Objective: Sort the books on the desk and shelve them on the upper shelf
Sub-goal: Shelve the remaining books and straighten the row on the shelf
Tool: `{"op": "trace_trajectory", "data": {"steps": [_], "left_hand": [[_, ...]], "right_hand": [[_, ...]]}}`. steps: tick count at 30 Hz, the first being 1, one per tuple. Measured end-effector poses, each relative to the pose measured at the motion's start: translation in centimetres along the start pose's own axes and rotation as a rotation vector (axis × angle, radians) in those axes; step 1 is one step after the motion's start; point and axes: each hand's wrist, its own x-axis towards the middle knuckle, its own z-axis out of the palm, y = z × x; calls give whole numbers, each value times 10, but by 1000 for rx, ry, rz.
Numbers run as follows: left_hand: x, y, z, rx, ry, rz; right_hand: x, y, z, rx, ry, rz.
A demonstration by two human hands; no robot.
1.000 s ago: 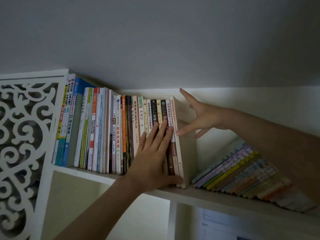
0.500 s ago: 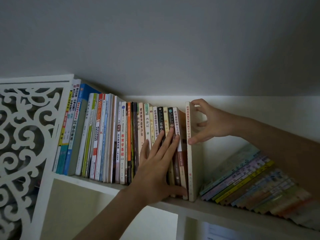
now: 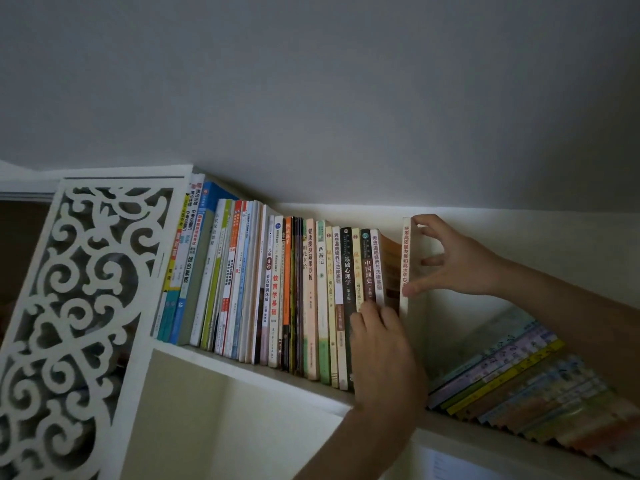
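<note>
head view: right hand (image 3: 453, 261) fingers pinch the upright white book (image 3: 406, 265); left hand (image 3: 384, 355) fingers curl against the spines.

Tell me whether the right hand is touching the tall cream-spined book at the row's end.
Touching. The head view shows the right hand pinching the tall cream-spined book, its thumb on the spine's front edge and its fingers on the top corner.

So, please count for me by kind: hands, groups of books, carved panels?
Hands: 2 (left hand, right hand gripping the white book)
Groups of books: 2 (upright row, leaning pile)
Carved panel: 1
Total: 5
</note>
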Motion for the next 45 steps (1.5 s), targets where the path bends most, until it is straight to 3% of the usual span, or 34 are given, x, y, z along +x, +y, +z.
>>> {"op": "trace_trajectory", "data": {"steps": [6,10,13,16,19,22,27,30,35,39,45], "left_hand": [[-27,-5,-20,-403,42,-69],[-26,-6,-23,-236,44,-88],[-29,-9,-37,-258,69,-41],[-26,-24,-71,-337,81,-37],[-12,-44,-113,-421,147,-72],[1,-73,-152,-382,240,-80],[-6,-118,-182,-427,184,-181],[-14,-133,-182,-476,151,-225],[-21,-142,-169,-502,88,-133],[-22,-134,-148,-425,110,-54],[-19,-145,-148,-446,103,-80]], "right_hand": [[-5,-42,5,-90,3,-160],[-2,-45,12,-100,-40,-158],[-5,-40,10,-28,-78,-168],[-8,-40,4,77,95,-59],[3,-31,5,-17,275,17],[18,-34,20,-165,189,42],[46,-54,50,-255,56,75],[61,-52,62,-336,61,70],[67,-49,70,-413,78,17],[65,-48,72,-387,98,-19],[65,-48,69,-386,113,-25]]}}
